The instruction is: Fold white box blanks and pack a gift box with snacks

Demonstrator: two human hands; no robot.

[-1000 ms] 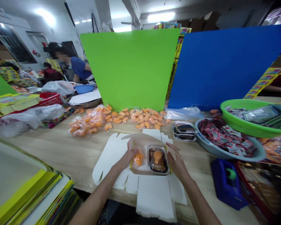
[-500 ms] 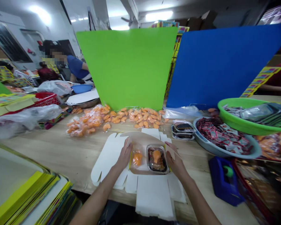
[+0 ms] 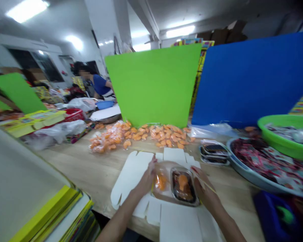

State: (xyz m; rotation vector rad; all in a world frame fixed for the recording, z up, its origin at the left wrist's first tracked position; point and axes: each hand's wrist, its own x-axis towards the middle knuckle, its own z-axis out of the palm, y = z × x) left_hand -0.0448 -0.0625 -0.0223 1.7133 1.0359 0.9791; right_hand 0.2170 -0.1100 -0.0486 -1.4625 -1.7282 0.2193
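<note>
My left hand is closed on the left edge of a thin card tray with yellow edges. My right hand grips its right side, where a flap of card bends up beside the fingers. Inside the tray lie a clear-wrapped orange piece on the left and a dark rectangular container on the right. An orange spoon-like shape shows on top of that container. Beneath the tray, a flat white box blank is spread on the table, its flaps unfolded.
Orange pieces, some bagged, lie along the green divider. Stacked dark containers stand right of the blank, near a grey-blue basin of packets. A blue tape dispenser is front right; folded yellow-edged cards are front left.
The view has swung left and up, so everything sits farther right and lower. Both hands keep hold of the card tray over the white blank.
</note>
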